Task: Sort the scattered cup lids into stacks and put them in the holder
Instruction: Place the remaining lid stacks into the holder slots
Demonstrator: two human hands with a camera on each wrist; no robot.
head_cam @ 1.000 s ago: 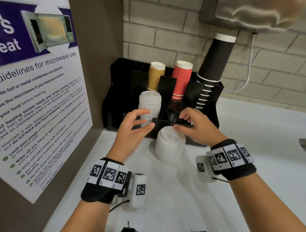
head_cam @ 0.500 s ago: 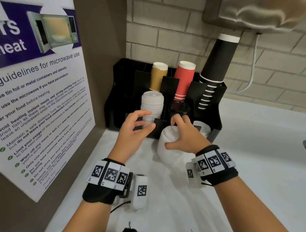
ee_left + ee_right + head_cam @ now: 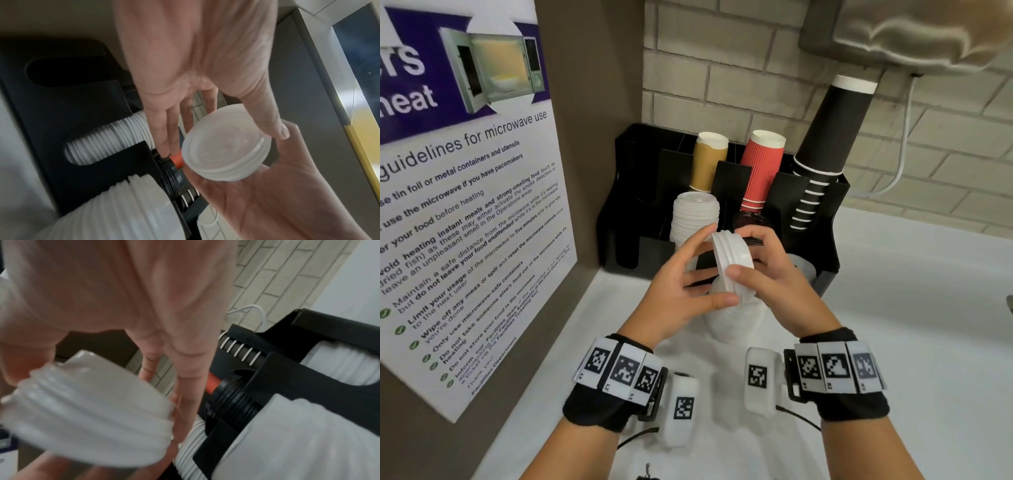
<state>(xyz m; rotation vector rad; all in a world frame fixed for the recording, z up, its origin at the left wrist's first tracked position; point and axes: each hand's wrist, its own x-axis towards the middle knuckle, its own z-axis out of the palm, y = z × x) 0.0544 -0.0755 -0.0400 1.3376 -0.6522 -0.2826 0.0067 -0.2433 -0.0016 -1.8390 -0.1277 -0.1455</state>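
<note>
both hands are up in front of the black cup holder [image 3: 828, 240], sharing a small bundle of white lids [image 3: 732, 263] tipped on edge. the right hand [image 3: 774, 281] has them properly: thumb curled over the near rim, fingers wrapped round the far side. the left hand [image 3: 681, 284] is at about 9 o'clock from the bundle, fingers mostly straight and spread, thumb tip touching the lower edge, so more steadying than grabbing. in the left wrist view the same lids [image 3: 226, 151] sit between its thumb and the other palm, fingers loose.

directly under the hands, at 6 o'clock from the bundle, a tall stack of white lids [image 3: 736, 322] stands on the white counter [image 3: 893, 342], just in front of the holder. inside the holder, a white lid stack [image 3: 695, 219] fills the front slot at about 11 o'clock from the hands, and black lids [image 3: 751, 219] sit in the slot at 12 o'clock. another white stack peeks out at 3 o'clock behind the right hand, mostly hidden.

back row has tan cups [image 3: 709, 161], red ribbed cups [image 3: 762, 168] and a tall leaning column of black cups [image 3: 832, 137]. a microwave guidelines poster [image 3: 465, 205] hangs on the side wall at 9 o'clock.
</note>
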